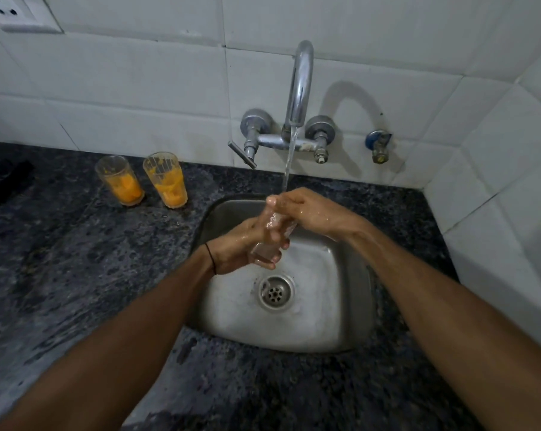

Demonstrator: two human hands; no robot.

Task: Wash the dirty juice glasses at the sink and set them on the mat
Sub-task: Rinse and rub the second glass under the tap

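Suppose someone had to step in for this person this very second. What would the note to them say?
Left hand: grips the lower part of the clear glass.
Right hand: grips its upper end, under the running water from the tap, over the sink.
Waiting: the left orange-stained glass and the right orange-stained glass stand upright, side by side, on the counter left of the sink.
Done: one glass is mid-rinse; none can be seen set aside clean.
Left: finish this glass, wash the other two, and put all three on the mat, which I cannot make out here.
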